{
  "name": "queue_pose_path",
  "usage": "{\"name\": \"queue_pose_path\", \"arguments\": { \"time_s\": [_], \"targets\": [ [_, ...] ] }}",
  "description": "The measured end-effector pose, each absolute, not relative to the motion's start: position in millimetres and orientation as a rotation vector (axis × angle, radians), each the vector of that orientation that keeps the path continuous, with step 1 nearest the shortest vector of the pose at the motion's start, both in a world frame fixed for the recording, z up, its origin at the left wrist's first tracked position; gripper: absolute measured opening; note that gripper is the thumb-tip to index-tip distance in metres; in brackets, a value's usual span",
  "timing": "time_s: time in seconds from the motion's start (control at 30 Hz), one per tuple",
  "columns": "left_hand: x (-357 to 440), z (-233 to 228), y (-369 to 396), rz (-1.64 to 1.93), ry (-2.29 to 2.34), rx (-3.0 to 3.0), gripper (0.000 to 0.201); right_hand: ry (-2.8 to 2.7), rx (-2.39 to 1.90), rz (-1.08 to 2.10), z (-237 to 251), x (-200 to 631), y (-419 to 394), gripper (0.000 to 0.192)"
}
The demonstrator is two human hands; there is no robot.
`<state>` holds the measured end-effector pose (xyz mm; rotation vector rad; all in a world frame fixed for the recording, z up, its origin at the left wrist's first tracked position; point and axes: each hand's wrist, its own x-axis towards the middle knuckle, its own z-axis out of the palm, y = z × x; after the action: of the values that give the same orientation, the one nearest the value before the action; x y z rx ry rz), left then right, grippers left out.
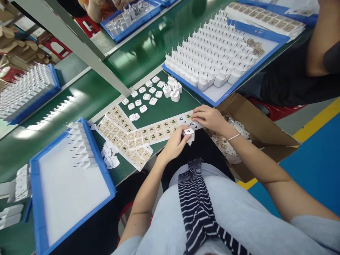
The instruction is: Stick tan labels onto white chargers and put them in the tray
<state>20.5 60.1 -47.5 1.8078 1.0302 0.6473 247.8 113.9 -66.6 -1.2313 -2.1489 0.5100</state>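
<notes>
both hands (pixel 191 129) forward — fingers curled
</notes>
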Motion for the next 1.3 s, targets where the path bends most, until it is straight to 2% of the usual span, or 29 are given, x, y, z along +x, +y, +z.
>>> {"name": "queue_pose_path", "arguments": {
  "time_s": [0.2, 0.6, 0.77, 1.13, 1.3],
  "targets": [
    [19, -49, 61, 0.639, 1.017, 1.81, 0.032, -2.44, -1.019, 0.378, -60, 261, 133, 0.028],
    [20, -47, 60, 0.636, 1.036, 1.793, 0.033, -2.876, -0.633, -0.231, -51, 267, 156, 0.025],
    [20, -47, 60, 0.641, 1.02, 1.785, 0.034, -2.962, -0.571, -0.366, -51, 265, 151, 0.021],
    [20, -53, 61, 0.672, 1.001, 1.806, 0.033, -2.94, -0.571, -0.287, -47, 258, 147, 0.022],
    [19, -52, 61, 0.633, 1.01, 1.827, 0.034, -2.856, -0.736, 0.041, -40, 257, 154, 0.018]
  ]
}}
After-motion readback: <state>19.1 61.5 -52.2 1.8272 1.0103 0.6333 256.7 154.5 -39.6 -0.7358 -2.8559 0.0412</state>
